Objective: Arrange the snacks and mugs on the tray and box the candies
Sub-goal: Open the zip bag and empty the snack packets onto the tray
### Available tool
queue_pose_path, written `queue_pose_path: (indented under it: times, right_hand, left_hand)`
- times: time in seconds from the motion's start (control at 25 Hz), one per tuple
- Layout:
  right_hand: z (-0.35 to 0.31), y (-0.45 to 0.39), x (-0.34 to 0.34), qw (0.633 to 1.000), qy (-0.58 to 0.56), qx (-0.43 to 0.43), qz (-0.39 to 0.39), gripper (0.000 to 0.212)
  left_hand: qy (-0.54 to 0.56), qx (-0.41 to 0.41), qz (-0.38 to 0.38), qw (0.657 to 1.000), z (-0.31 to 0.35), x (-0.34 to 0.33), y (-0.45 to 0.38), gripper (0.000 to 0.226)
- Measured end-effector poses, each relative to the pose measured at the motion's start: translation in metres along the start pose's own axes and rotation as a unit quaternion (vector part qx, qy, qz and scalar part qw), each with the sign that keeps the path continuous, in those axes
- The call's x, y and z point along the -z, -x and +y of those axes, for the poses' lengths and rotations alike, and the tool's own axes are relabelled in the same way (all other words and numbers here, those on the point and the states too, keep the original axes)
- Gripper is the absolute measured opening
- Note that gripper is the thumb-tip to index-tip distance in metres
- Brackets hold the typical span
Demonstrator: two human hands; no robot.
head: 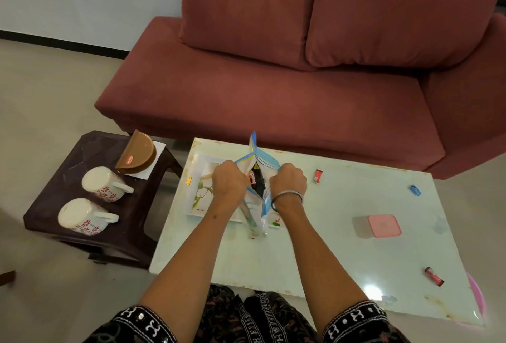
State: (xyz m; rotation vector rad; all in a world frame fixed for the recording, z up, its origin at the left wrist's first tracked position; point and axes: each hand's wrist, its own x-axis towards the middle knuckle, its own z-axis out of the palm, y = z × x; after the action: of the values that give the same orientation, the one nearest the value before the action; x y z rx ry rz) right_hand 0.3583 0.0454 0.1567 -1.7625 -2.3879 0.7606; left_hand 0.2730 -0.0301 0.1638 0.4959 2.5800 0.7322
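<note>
Both hands grip the top of a blue-and-white snack bag (258,178), the left hand (228,179) on its left edge and the right hand (287,181) on its right edge, fingers curled around the film so that the mouth gapes between them. Inside shows a dark packet with orange and white lettering, too blurred to read. The bag stands over a white tray (198,192) with a leaf print on the far-left part of the glass counter (342,247); the forearms and bag hide much of the tray, and tiny dark letters at its near edge cannot be made out.

To the right on the counter lie a small red candy (318,176), a blue candy (415,190) farther right, and another red candy (434,276) near the right near corner. A pink-lidded box (379,226) sits closed between them. A yellow piece (189,181) lies just beside the tray's left rim.

On the dark stool (49,205) at left, two floral mugs (101,184) lie on their sides, and a brown half-round pack (137,158) with a small red label, unreadable, rests on white paper.
</note>
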Motion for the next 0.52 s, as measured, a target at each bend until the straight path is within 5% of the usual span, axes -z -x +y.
queue_pose_path:
  times: [0.24,0.4,0.52]
  right_hand:
    - [0.054,-0.025,0.029,0.991,-0.044,-0.091,0.082,0.018]
    - [0.042,-0.011,0.029,0.979,-0.079,0.034,0.184,0.016]
    - [0.022,-0.003,0.009,0.993,-0.011,0.109,0.039,0.013]
  left_hand:
    - [0.052,-0.090,0.056,0.993,-0.032,0.030,-0.011,0.010]
    - [0.048,-0.205,0.011,0.978,-0.007,0.022,0.009,0.021]
    - [0.036,-0.241,-0.021,0.970,0.009,0.016,0.016,0.029]
